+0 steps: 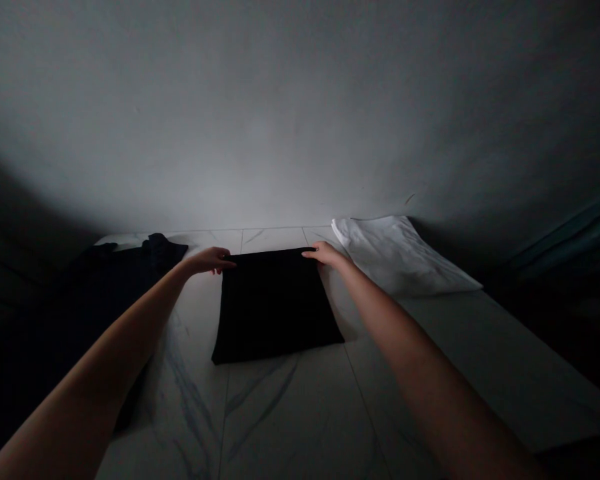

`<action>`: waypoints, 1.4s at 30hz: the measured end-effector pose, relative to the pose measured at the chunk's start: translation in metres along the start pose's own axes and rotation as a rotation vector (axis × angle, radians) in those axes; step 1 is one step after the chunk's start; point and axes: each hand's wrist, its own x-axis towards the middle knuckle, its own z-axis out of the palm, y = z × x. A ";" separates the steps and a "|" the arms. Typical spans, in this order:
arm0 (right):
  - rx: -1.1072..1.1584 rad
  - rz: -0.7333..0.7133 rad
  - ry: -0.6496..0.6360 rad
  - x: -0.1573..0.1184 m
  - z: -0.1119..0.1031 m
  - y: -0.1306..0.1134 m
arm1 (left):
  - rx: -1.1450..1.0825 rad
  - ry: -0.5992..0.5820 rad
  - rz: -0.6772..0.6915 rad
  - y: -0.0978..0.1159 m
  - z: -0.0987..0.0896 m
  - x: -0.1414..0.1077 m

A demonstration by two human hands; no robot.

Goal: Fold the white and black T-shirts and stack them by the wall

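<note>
The left hand [209, 260] and the right hand [327, 254] are at the two far corners of a folded black cloth [273, 308], one at each end of its far edge. Both hands are narrowed to a pinch, with the fingers closed on the fabric at the corners. The cloth lies flat on the marble tiles [280, 407], near their far edge and roughly midway between the arms, its near edge reaching toward the person.

A dark garment [130, 261] lies in a heap by the far left corner of the tiles, just beyond the left hand. A folded white cloth [400, 257] lies at the far right, just beyond the right hand, tilted up against the wall [300, 113]. Teal fabric [565, 241] shows dimly at the right.
</note>
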 end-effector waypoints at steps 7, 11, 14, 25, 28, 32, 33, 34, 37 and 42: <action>-0.233 0.015 0.273 -0.010 0.027 -0.008 | -0.100 0.088 -0.020 0.007 0.009 0.001; -0.316 0.049 0.370 -0.026 0.043 -0.013 | -0.147 0.328 -0.124 0.009 0.032 -0.002; -0.273 0.150 0.388 -0.040 0.035 -0.011 | -0.085 0.508 -0.198 0.010 0.049 -0.018; -0.386 0.259 0.289 -0.113 0.042 -0.002 | 0.201 0.602 -0.377 0.057 0.107 -0.094; -0.454 0.245 0.356 -0.119 0.048 -0.004 | 0.278 0.609 -0.375 0.066 0.113 -0.104; -0.485 0.223 0.353 -0.119 0.048 -0.006 | 0.378 0.574 -0.342 0.067 0.115 -0.112; -0.487 0.221 0.348 -0.118 0.048 -0.008 | 0.413 0.569 -0.335 0.068 0.115 -0.113; -0.488 0.225 0.351 -0.116 0.047 -0.011 | 0.454 0.578 -0.327 0.069 0.115 -0.112; -0.502 0.153 0.401 -0.107 0.048 -0.025 | 0.595 0.688 -0.241 0.078 0.116 -0.101; -0.538 -0.297 0.243 -0.085 0.060 -0.037 | 0.667 0.652 0.044 0.085 0.126 -0.061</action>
